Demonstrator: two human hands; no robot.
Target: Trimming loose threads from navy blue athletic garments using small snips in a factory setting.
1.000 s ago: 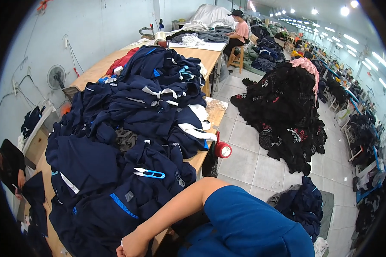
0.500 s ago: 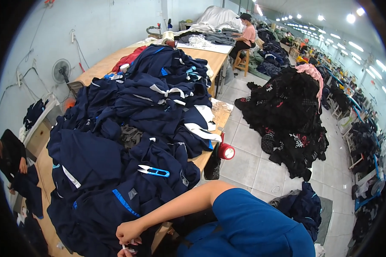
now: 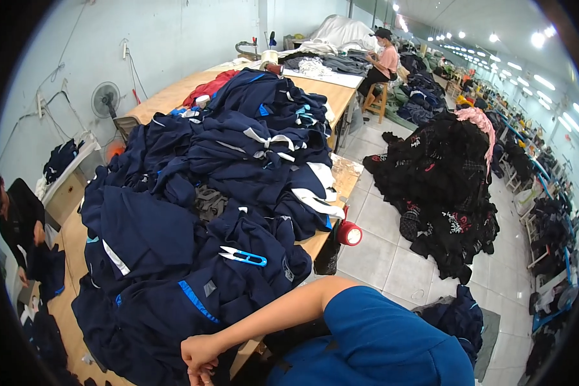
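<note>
A bare forearm in a blue sleeve leads to my right hand (image 3: 201,352), its fingers bent closed at the near edge of a large heap of navy garments (image 3: 154,231). Just below it, only some fingers of my left hand (image 3: 204,377) show at the lower rim, pressed up against the right fingers. Whatever the two hands pinch is hidden. Thread snips (image 3: 243,256) with a blue handle lie on the heap beyond my forearm, blades pointing left. A bright blue strip (image 3: 198,301) and a small grey patch (image 3: 209,287) mark the cloth nearest my hands.
The heap covers much of a wooden table (image 3: 154,100). A red lamp (image 3: 349,233) hangs at its right edge. Black garments (image 3: 441,193) are piled on the tiled floor. One co-worker (image 3: 26,225) handles dark cloth at left; another (image 3: 385,61) sits on a stool far back.
The whole view has shifted, so the scene sits slightly farther right. A small white piece between my fingers is no longer visible. The co-worker at left has moved their hands.
</note>
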